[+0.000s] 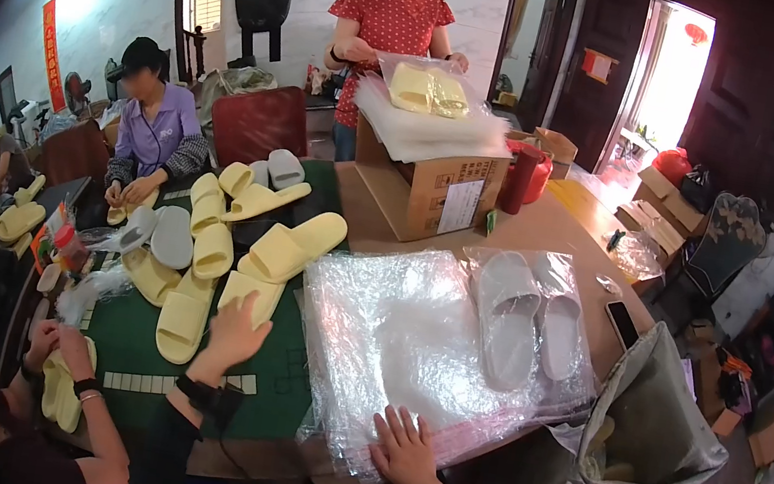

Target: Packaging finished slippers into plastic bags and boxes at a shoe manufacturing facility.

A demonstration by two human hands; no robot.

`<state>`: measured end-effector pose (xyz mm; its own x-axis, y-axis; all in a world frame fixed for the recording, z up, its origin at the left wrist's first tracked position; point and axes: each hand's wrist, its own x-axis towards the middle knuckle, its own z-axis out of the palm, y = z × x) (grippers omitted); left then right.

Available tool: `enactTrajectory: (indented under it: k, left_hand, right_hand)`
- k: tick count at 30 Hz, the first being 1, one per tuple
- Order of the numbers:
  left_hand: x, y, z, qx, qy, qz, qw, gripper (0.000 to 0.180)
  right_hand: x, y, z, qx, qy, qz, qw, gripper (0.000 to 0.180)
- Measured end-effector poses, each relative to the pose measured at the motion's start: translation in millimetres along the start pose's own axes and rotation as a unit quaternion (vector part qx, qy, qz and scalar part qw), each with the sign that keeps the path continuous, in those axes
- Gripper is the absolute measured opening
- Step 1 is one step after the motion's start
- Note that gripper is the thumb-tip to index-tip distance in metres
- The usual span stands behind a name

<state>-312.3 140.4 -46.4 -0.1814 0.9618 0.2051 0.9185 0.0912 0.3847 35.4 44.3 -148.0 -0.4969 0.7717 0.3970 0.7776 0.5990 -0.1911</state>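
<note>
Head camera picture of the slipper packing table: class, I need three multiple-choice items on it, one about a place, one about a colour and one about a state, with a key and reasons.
1. Where does the right hand rest?
A. on the stack of clear plastic bags
B. on the cardboard box
C. inside the grey sack

2. What colour is the pair of slippers sealed in a bag on that stack?
A. yellow
B. white
C. red

3. How is the left hand?
A. closed in a fist
B. holding a phone
C. open, reaching to a yellow slipper

Key: 1 A, the palm lies flat on the stack's near edge. 2 B, both slippers show white through the film. 3 C, its fingers are spread at the slipper's end.
</note>
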Motion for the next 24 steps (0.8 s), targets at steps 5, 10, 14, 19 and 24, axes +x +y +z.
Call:
enactTrajectory:
  k: [5,10,14,19,24]
  left_hand:
    - [-8.5,-9.7,-28.9,0.222,-0.082,-0.123,0.964,0.085]
    - [4.8,-42.4,-8.4,0.157,-0.189,-0.141,0.959,0.085]
    - [7.6,-23.3,-6.1,0.179,-0.088,-0.110,0.974,0.079]
    - [21.9,-25.1,18.7,0.190,-0.106,-0.062,0.974,0.081]
    - [33.6,-38.2,32.7,0.189,0.001,-0.054,0.981,0.081]
  right_hand:
    - [0.3,1.7,0.9,-0.009,-0.010,0.003,1.000,0.053]
    - [-3.5,0.1,-2.4,-0.012,-0.008,0.000,1.000,0.052]
    - [-6.5,-5.4,-6.7,-0.014,-0.010,0.011,1.000,0.052]
    - [0.0,-3.6,-6.4,-0.026,-0.013,0.000,1.000,0.051]
    - [-0.7,-0.2,-2.6,-0.016,-0.004,-0.006,1.000,0.051]
